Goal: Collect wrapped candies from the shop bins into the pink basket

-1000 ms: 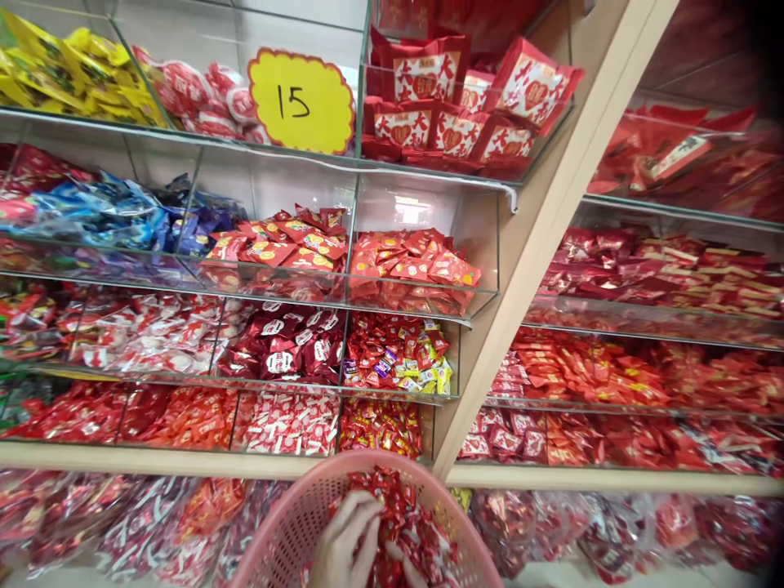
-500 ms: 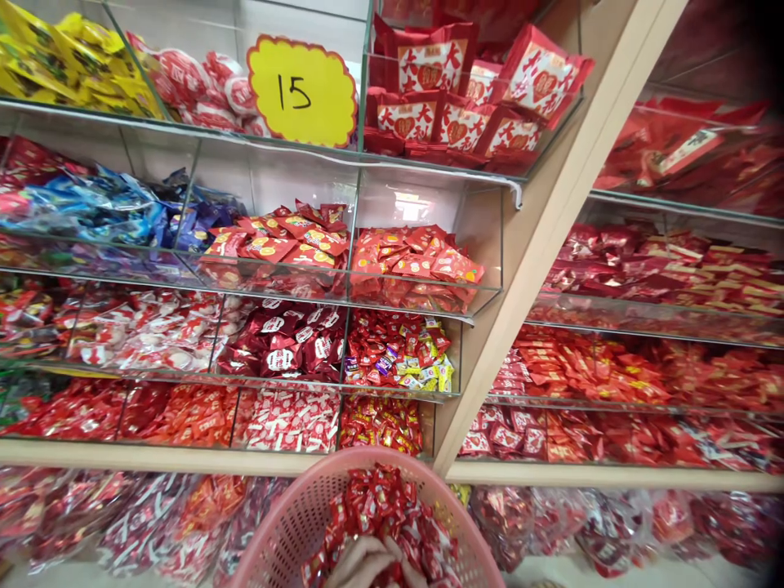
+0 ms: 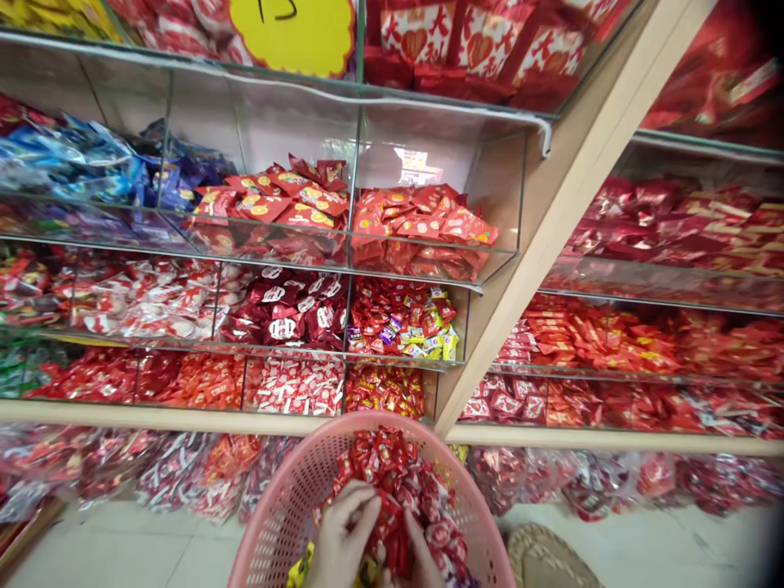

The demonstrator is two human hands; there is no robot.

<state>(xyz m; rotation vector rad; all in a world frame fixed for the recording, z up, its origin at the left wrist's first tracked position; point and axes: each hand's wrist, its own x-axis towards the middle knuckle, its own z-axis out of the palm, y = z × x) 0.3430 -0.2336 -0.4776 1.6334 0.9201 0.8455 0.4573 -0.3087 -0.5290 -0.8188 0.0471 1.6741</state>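
A pink perforated plastic basket stands below me, holding red-wrapped candies heaped toward its far side. Both of my hands are inside it. My left hand has its thumb and fingers closed at the edge of a red candy packet. From the other side, my right hand grips the same packet, its lower part cut off by the frame edge. Pink and white wrapped candies lie beside the right hand. Some yellow-wrapped candies show beneath the left hand.
Tiered clear bins of wrapped candy rise ahead, with a slanting wooden divider and a yellow price card. Bagged candies sit under the bottom ledge. A woven tan object is on the tiled floor at right.
My view has tilted down, so shelves sit higher and more basket shows. My hands have moved apart slightly, with the red packet visible between them. Yellow candies have come into sight.
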